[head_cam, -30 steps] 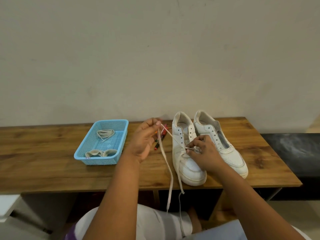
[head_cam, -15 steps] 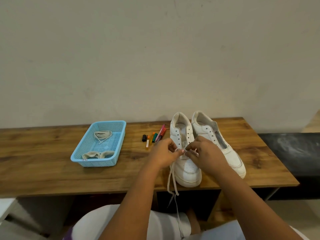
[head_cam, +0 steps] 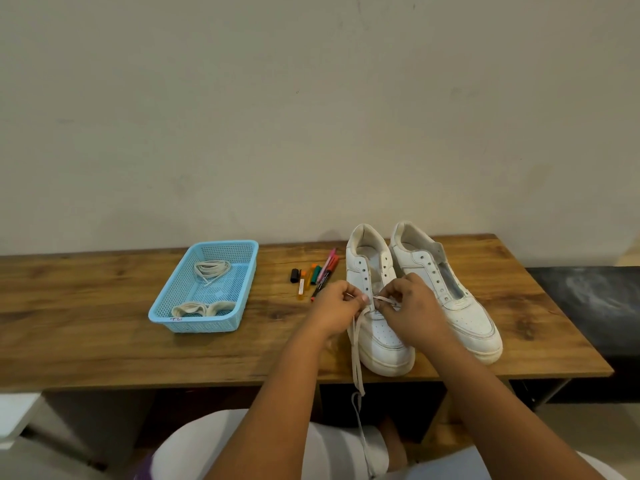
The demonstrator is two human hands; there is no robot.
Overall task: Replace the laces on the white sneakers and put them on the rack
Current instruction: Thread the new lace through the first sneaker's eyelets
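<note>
The left hand (head_cam: 337,304), drawn in from its long pull, now pinches the lace (head_cam: 356,355) beside the right hand's (head_cam: 410,306) pinch at the left sneaker's (head_cam: 381,334) low eyelets, so threading has barely begun.

The right hand (head_cam: 414,311) covers the lower eyelets of the left sneaker (head_cam: 379,303), hiding where the lace (head_cam: 356,358) enters. The red marking on the blue basket (head_cam: 204,285) rim is too small to read.
</note>
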